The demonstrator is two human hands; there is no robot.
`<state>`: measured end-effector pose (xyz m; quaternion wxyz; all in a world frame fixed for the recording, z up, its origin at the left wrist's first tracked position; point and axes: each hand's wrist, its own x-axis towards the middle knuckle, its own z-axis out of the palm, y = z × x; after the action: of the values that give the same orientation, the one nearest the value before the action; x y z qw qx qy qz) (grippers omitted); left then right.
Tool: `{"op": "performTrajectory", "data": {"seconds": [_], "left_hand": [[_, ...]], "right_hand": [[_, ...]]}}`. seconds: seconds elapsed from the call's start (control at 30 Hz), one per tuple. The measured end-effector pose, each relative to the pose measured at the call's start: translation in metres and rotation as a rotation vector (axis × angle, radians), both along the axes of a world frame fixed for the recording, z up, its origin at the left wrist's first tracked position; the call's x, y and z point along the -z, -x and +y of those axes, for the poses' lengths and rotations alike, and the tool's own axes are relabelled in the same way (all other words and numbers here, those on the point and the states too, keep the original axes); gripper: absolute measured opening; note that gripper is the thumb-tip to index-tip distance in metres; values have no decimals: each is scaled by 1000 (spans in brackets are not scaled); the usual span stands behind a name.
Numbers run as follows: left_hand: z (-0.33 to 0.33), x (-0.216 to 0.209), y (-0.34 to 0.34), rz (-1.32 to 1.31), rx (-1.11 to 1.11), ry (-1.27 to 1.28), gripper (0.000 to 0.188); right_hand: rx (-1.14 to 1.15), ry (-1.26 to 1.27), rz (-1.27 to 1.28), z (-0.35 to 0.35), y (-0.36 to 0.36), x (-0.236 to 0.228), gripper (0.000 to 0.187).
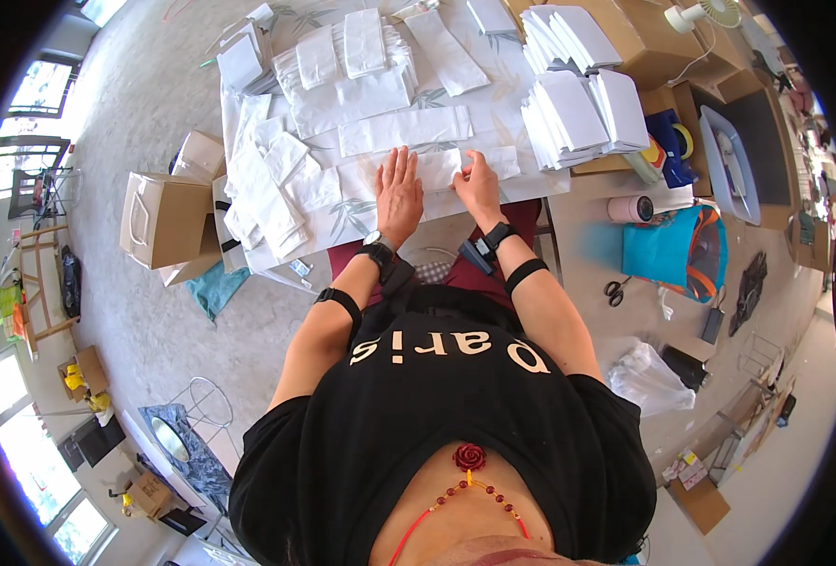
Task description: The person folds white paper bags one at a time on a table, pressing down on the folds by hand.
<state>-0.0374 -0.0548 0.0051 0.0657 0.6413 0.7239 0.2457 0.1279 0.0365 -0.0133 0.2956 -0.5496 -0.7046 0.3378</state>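
A flat white strip [439,170], paper or thin plastic, lies crosswise near the table's front edge. My left hand [399,200] rests palm down at its left end, fingers stretched out. Toward the strip's right part, my right hand [478,193] has its fingers curled and thumb and forefinger pinched at the strip's surface. Just beyond lies a wider white flat piece [406,131]. A loose heap of thin white pieces [281,184] spreads left of my left hand. Farther back is a layered pile of white flat pieces [347,90].
Stacks of folded white sheets [569,113] stand at the table's right. Cardboard boxes [165,217] flank the table at left. On the right are a box with a light blue tray [729,165], a pink cylinder [630,208], a blue bag [668,253] and scissors [614,293] on the floor.
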Motion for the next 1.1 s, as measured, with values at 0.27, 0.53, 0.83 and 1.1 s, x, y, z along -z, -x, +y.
{"op": "performTrajectory", "data": {"seconds": [0.27, 0.53, 0.83, 1.1], "left_hand": [[-2, 12, 7, 81, 46, 79, 60], [-3, 17, 12, 66, 75, 92, 60], [-2, 14, 14, 99, 86, 56, 59], [70, -11, 7, -55, 71, -77, 27]], "right_hand": [[-6, -12, -1, -2, -5, -3, 49], [-82, -256, -257, -6, -6, -40, 44], [-304, -193, -239, -3, -1, -22, 32], [-291, -113, -94, 6, -8, -5, 33]]}}
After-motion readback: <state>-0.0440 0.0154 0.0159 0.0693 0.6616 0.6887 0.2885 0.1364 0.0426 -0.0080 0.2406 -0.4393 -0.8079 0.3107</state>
